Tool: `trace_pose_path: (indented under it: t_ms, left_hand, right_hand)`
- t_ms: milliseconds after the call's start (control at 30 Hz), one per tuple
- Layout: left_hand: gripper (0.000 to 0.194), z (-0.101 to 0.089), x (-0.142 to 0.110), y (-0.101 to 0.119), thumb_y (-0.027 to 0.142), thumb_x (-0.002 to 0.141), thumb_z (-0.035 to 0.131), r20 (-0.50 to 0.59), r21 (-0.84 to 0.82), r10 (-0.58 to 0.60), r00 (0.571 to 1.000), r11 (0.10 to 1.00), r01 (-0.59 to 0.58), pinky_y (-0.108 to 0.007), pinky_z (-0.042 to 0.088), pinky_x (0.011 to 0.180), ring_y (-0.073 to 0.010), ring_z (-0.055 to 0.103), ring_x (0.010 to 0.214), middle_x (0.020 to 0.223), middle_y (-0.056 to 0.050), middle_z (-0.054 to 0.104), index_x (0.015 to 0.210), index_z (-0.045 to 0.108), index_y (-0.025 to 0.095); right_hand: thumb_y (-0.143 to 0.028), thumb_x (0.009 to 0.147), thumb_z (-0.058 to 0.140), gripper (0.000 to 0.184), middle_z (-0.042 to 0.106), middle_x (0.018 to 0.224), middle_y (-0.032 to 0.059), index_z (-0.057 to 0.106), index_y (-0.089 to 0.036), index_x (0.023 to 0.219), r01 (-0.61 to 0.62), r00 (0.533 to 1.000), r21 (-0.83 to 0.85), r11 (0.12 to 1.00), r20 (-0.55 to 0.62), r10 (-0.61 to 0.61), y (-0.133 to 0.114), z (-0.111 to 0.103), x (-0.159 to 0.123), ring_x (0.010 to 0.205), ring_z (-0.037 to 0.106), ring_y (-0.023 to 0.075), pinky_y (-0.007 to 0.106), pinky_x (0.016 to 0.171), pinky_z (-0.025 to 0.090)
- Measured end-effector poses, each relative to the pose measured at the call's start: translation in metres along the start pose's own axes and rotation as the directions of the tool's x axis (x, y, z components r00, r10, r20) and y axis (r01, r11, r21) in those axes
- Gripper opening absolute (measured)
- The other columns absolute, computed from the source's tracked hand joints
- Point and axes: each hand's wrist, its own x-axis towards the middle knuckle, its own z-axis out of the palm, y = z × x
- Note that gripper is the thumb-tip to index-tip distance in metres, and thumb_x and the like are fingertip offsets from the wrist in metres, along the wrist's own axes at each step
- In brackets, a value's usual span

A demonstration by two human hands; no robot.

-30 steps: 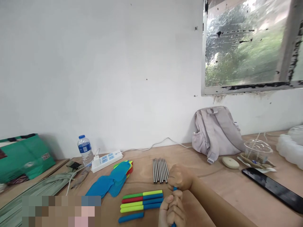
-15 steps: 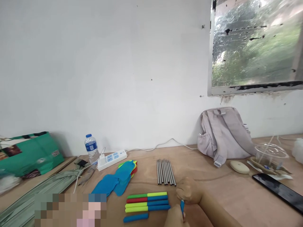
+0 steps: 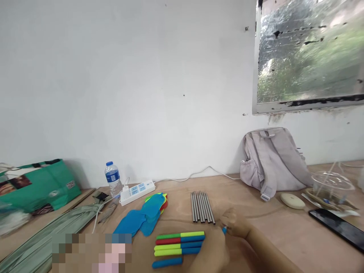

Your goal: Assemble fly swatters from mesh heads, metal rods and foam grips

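My left hand [image 3: 213,248] is closed at the front of the table, seen from its back. Just beyond it, my right hand [image 3: 231,223] is closed with its fingers curled. A blue stick [image 3: 224,230] runs between the two hands, and only a short bit of it shows; the rest is covered by the fingers. Left of my hands lie several rows of coloured sticks [image 3: 167,241], green, red, yellow and blue, set end to end. A single blue stick [image 3: 167,262] lies in front of them. Several grey metal tubes [image 3: 202,207] lie side by side behind my hands.
Blue fly-swatter-like flat pieces [image 3: 129,222] are stacked at left, near a power strip [image 3: 138,192] and a water bottle [image 3: 113,178]. To the right are a backpack [image 3: 273,161], a beige oval case [image 3: 292,201], a black phone [image 3: 337,227] and a clear plastic bowl [image 3: 332,182].
My left hand has moved up and forward, covering the right ends of the stick rows and most of the held blue stick. The whole view has shifted slightly.
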Motion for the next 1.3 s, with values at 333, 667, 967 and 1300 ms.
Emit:
trace_pose_path:
  t_ms: [333, 667, 967, 1300]
  left_hand:
    - [0.025, -0.04, 0.017, 0.014, 0.013, 0.079, 0.043, -0.058, 0.754, 0.092, 0.994, 0.657, -0.017, -0.042, 0.037, 0.075, -0.029, 0.056, 0.091, 0.095, -0.016, 0.062, 0.099, 0.058, 0.013]
    - [0.024, -0.066, 0.022, 0.015, 0.01, 0.081, 0.041, 0.068, 0.885, 0.395, 0.916, 0.401, -0.238, -0.037, 0.039, 0.074, -0.0241, 0.056, 0.086, 0.092, -0.015, 0.061, 0.101, 0.054, 0.008]
    - [0.027, -0.057, 0.011, 0.012, 0.009, 0.07, 0.047, -0.13, 0.392, 0.114, 0.985, 0.919, -0.055, -0.028, 0.037, 0.056, -0.0206, 0.056, 0.07, 0.077, -0.009, 0.06, 0.096, 0.054, 0.011]
    - [0.032, -0.056, 0.009, 0.0, 0.003, 0.061, 0.054, 0.596, -0.766, 0.135, 0.791, 0.39, 0.511, -0.014, 0.008, 0.036, -0.0015, 0.007, 0.033, 0.04, 0.013, 0.02, 0.06, 0.027, 0.02]
  right_hand:
    - [-0.015, 0.067, 0.047, 0.009, 0.058, 0.057, 0.0008, 0.056, -0.016, 0.064, -0.149, 0.981, 0.096, 0.984, 0.137, 0.135, -0.048, -0.009, 0.033, 0.049, 0.048, 0.0103, 0.021, 0.045, 0.03]
    - [-0.012, 0.057, 0.049, 0.009, 0.065, 0.071, 0.0027, 0.054, -0.015, 0.063, -0.108, 0.981, 0.292, 0.95, 0.186, 0.055, -0.068, -0.044, 0.066, 0.061, 0.055, 0.0129, 0.019, 0.047, 0.035]
    - [-0.013, 0.065, 0.047, 0.01, 0.061, 0.055, 0.0062, 0.055, -0.015, 0.061, 0.346, 0.938, -0.447, 0.825, 0.144, -0.316, -0.024, -0.036, 0.074, 0.05, 0.052, 0.0136, 0.025, 0.049, 0.028]
    - [-0.022, 0.084, 0.033, 0.032, 0.048, 0.045, 0.0001, 0.047, -0.018, 0.055, 0.663, 0.68, -0.487, 0.568, 0.076, -0.729, -0.013, -0.047, 0.072, 0.042, 0.042, 0.0105, 0.026, 0.045, 0.021]
